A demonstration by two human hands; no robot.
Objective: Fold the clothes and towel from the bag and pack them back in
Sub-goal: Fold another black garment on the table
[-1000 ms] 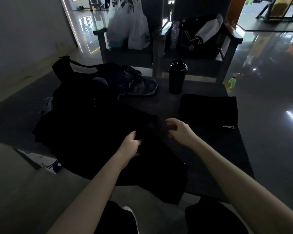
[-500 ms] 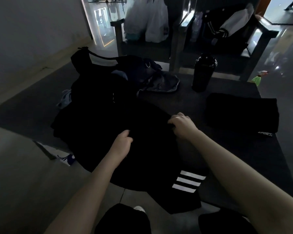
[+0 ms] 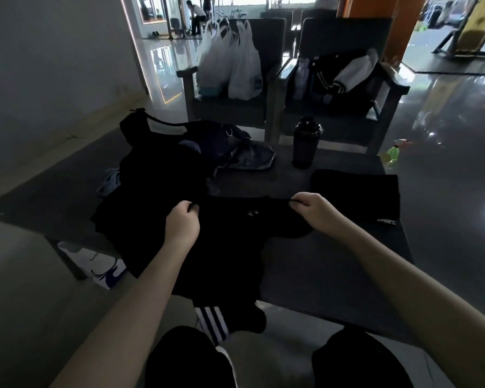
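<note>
Black clothing (image 3: 235, 247) pulled wide between my two hands.

In my head view, my left hand (image 3: 182, 222) and right hand (image 3: 317, 211) are apart, each pinching the top edge of the black clothing, which lies on the worktop (image 3: 333, 270) in front of me. Its striped end (image 3: 212, 323) hangs off the near edge, so it could slide to the floor if I let go. Everything is dark, so I might fold it crooked. The bag (image 3: 213, 135) sits behind.

bag (image 3: 221, 141) behind garment (image 3: 230, 247) on table (image 3: 333, 270), bottle (image 3: 305, 142) right, folded towel (image 3: 356, 194) far right
</note>
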